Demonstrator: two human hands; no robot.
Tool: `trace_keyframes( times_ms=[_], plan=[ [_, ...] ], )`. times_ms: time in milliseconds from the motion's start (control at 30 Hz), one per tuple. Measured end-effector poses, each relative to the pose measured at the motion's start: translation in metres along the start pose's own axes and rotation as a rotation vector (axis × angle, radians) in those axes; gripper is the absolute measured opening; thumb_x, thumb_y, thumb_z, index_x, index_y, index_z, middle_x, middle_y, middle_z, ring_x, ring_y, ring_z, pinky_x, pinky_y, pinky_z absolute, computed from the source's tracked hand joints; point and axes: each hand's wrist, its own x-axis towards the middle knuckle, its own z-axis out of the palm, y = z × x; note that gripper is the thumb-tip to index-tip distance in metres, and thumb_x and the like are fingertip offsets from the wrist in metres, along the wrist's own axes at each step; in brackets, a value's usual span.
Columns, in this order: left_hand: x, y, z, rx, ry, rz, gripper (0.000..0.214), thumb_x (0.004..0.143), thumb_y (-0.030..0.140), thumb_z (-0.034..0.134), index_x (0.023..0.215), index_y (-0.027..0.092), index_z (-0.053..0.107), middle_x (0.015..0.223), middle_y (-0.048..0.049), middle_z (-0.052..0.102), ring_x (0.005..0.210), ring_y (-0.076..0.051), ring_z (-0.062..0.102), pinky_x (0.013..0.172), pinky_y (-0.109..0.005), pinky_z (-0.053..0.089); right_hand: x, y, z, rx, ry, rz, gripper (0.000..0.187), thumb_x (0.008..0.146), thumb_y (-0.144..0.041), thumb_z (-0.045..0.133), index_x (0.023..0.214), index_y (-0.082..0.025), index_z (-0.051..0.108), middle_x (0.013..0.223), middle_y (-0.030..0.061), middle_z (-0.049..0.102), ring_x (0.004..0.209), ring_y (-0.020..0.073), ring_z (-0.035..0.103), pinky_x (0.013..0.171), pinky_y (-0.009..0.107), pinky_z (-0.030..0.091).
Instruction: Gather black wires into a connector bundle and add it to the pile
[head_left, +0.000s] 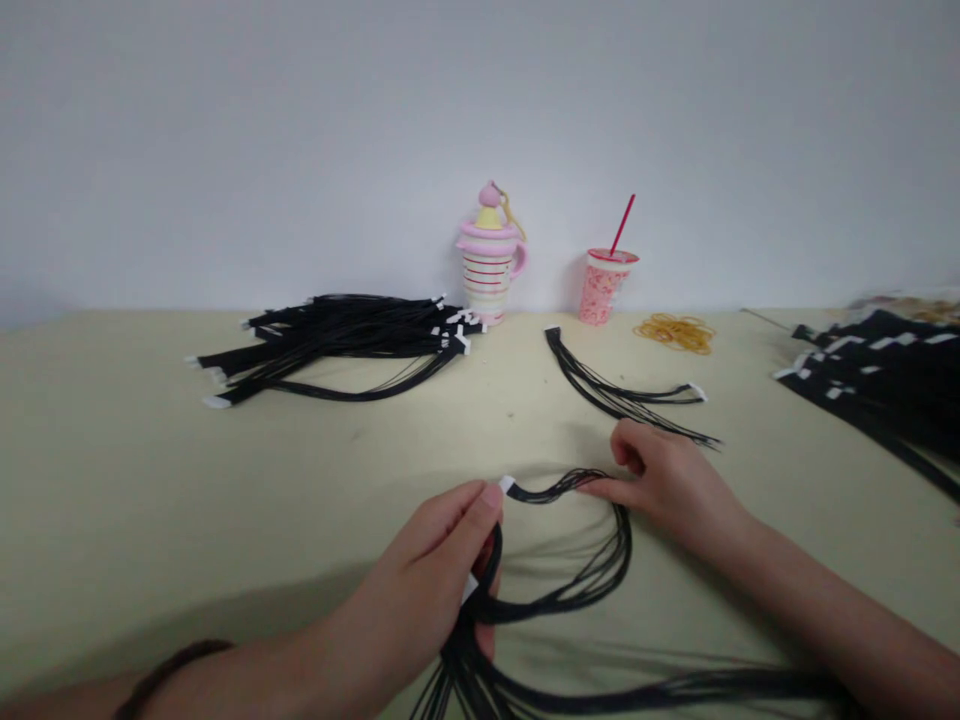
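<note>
1. While my left hand [427, 570] closes around a looped black wire harness [592, 570], its fingers are pressed together on the strands. A white connector [507, 484] sits just beyond the fingertips, and a second white end [469, 590] shows at the grip.
2. My right hand [667, 490] is at the upper strands near that connector, with its fingers curled and one reaching out to the wires. Whether they pinch the strands or only touch them, I cannot tell.
3. The harness lies in my grip at the near edge of the worktop [120, 500], its long tail running off toward the lower right.
4. Judged step in hand: checking one harness, strand by strand, from the connector end. The next move calls for keeping the loop controlled and the strands from crossing.
5. Just beyond my right hand, a smaller harness [615, 395] lies alone on the worktop.
6. Toward the far edge are a large pile of harnesses [337, 335], a pink tiered ornament [489, 255], a pink cup with a red straw [602, 285] and a loose heap of rubber bands [675, 333].
7. At the right edge lies another stack of harnesses [877, 390].
</note>
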Motion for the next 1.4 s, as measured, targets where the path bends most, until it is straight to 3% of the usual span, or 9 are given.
trace_keyframes(
  times_ms=[200,333,433,600,800,933,1100,1233,1400],
  plan=[
    [0.002,-0.006,0.0,-0.122,0.016,-0.045,0.03,0.082,0.043,0.047,0.063,0.02,0.048,0.052,0.0049,0.043,0.044,-0.011,0.043,0.039,-0.017,0.041,-0.008,-0.021,-0.023,0.128,0.053,-0.083,0.043,0.063,-0.048,0.072,0.061,-0.018,0.04,0.047,-0.0069,0.037,0.041,0.0077,0.034,0.039,0.018,0.024],
    [0.002,-0.009,-0.001,-0.155,-0.009,-0.035,0.032,0.084,0.044,0.045,0.064,0.019,0.049,0.053,0.0052,0.043,0.045,-0.01,0.042,0.038,-0.015,0.041,-0.027,-0.053,-0.044,0.425,-0.101,-0.053,0.024,0.074,-0.031,0.064,0.06,-0.018,0.048,0.049,-0.0042,0.046,0.041,0.0075,0.041,0.038,0.016,0.032],
    [0.002,-0.009,0.0,-0.136,0.022,-0.029,0.032,0.083,0.041,0.048,0.061,0.018,0.049,0.05,0.0058,0.042,0.041,-0.009,0.041,0.034,-0.014,0.038,-0.043,-0.069,-0.044,0.551,-0.225,-0.24,0.006,0.078,-0.018,0.055,0.072,-0.018,0.059,0.067,0.0005,0.059,0.053,0.0088,0.052,0.046,0.015,0.039],
    [0.003,-0.008,0.002,-0.123,0.078,-0.029,0.029,0.082,0.041,0.048,0.062,0.019,0.049,0.051,0.0061,0.043,0.041,-0.009,0.043,0.034,-0.013,0.037,-0.046,-0.075,-0.03,0.513,-0.334,-0.441,0.021,0.076,-0.003,0.048,0.065,-0.016,0.059,0.066,-0.0003,0.057,0.055,0.007,0.051,0.05,0.016,0.036],
    [0.003,-0.01,0.001,-0.013,0.086,0.041,0.032,0.084,0.041,0.046,0.06,0.02,0.048,0.055,0.005,0.045,0.048,-0.011,0.046,0.04,-0.016,0.04,-0.044,-0.08,-0.015,0.419,-0.394,-0.366,0.02,0.079,-0.006,0.047,0.08,-0.016,0.063,0.069,0.0011,0.058,0.058,0.0095,0.052,0.051,0.018,0.035],
    [0.002,-0.012,0.0,0.141,0.179,0.164,0.03,0.085,0.038,0.045,0.061,0.02,0.049,0.059,0.0033,0.049,0.059,-0.013,0.049,0.055,-0.018,0.043,-0.043,-0.087,-0.002,0.583,-0.39,-0.365,0.018,0.083,-0.011,0.044,0.075,-0.015,0.06,0.066,-0.0003,0.055,0.056,0.008,0.047,0.051,0.016,0.034],
    [-0.001,-0.014,0.0,0.137,0.127,0.2,0.036,0.091,0.037,0.036,0.061,0.02,0.048,0.055,0.0038,0.049,0.053,-0.012,0.048,0.051,-0.017,0.042,-0.041,-0.093,0.003,0.856,-0.525,-0.086,0.022,0.083,-0.014,0.044,0.062,-0.014,0.047,0.054,-0.0056,0.036,0.048,0.0043,0.03,0.041,0.014,0.022],
    [-0.001,-0.015,0.001,0.155,0.123,0.225,0.037,0.092,0.037,0.035,0.062,0.02,0.049,0.055,0.0035,0.05,0.052,-0.012,0.048,0.049,-0.017,0.04,-0.043,-0.097,0.003,1.009,-0.615,0.142,0.027,0.083,-0.024,0.046,0.058,-0.013,0.046,0.051,-0.0054,0.03,0.047,0.005,0.026,0.039,0.016,0.017],
    [-0.004,-0.014,0.0,0.196,0.118,0.235,0.035,0.092,0.035,0.035,0.063,0.02,0.049,0.058,0.0032,0.051,0.056,-0.012,0.049,0.055,-0.018,0.041,-0.043,-0.101,0.0,1.035,-0.583,0.159,0.021,0.078,-0.021,0.048,0.059,-0.013,0.047,0.05,-0.0055,0.031,0.046,0.0051,0.026,0.038,0.016,0.017]
  ],
)
